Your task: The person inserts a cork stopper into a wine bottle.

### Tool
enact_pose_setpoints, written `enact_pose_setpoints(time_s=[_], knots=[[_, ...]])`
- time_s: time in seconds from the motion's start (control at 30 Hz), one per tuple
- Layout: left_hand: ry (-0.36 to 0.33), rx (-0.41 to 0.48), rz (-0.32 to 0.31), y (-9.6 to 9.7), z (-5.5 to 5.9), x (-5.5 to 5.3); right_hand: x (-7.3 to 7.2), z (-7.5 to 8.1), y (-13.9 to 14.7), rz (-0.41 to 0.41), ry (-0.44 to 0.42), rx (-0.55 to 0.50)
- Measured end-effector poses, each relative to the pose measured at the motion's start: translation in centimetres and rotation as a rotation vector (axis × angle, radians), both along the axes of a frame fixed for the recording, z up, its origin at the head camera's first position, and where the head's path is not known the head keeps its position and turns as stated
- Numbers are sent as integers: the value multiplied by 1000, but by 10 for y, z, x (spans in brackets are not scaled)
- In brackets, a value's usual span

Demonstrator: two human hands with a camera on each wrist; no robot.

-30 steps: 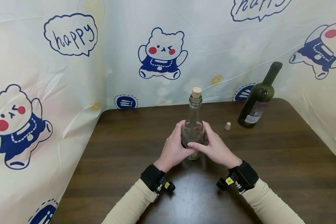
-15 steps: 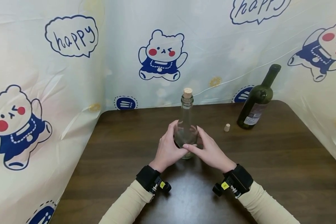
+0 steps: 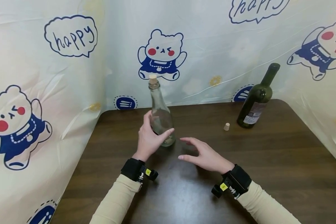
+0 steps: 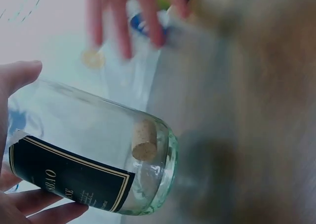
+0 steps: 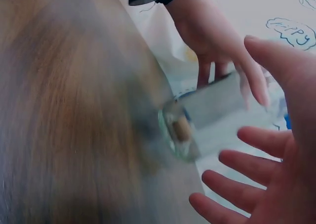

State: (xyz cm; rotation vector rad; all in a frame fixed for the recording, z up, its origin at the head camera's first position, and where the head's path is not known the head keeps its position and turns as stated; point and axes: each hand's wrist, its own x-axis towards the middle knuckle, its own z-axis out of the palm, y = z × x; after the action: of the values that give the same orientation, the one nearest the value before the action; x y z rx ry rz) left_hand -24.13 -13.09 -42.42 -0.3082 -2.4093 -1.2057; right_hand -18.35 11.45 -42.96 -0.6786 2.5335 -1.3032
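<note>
My left hand (image 3: 149, 138) grips a clear glass bottle (image 3: 160, 107) round its lower body, tilting it a little to the left. A cork (image 3: 152, 79) sits in the bottle's mouth. Inside the bottle, near its base, lies another cork (image 4: 144, 140), seen in the left wrist view. A black label (image 4: 69, 174) with gold print covers one side of the glass. My right hand (image 3: 205, 155) is to the right of the bottle, apart from it, with fingers spread and nothing held; the right wrist view shows its fingers (image 5: 247, 167) stretched out beside the bottle.
On the brown table (image 3: 257, 174), a dark green wine bottle (image 3: 256, 101) with a label stands at the back right. A small loose cork (image 3: 226, 126) is on the table left of it. Behind the table hangs a printed curtain (image 3: 207, 40).
Both hands were round the clear bottle, which shifted left. The right hand has let go, while the left has carried the bottle further left and tilted it.
</note>
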Motion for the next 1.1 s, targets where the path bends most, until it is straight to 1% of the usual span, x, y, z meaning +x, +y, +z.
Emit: enact_pose_setpoints(time_s=[0.17,0.3,0.4,0.5,0.63,0.73,0.83,1.0,1.1], knots=[[3,30,67,-30,5,-15,0,1,16,27,7,14],[0,53,129,-56,6,-23,0,-1,37,0,22,12],[-15,63,176,-75,3,-25,1,-3,56,-31,25,9],[-23,74,218,-92,-1,-27,3,-3,79,-80,27,13],[-38,90,258,-110,-5,-28,7,2,107,-169,23,28],[-54,106,276,-119,-7,-29,11,10,125,-224,29,30],[-63,137,293,-125,-8,-29,14,15,138,-272,47,39],[-88,204,326,-127,-10,-32,16,18,152,-347,86,52],[-109,218,331,-127,-12,-32,15,22,156,-425,137,45]])
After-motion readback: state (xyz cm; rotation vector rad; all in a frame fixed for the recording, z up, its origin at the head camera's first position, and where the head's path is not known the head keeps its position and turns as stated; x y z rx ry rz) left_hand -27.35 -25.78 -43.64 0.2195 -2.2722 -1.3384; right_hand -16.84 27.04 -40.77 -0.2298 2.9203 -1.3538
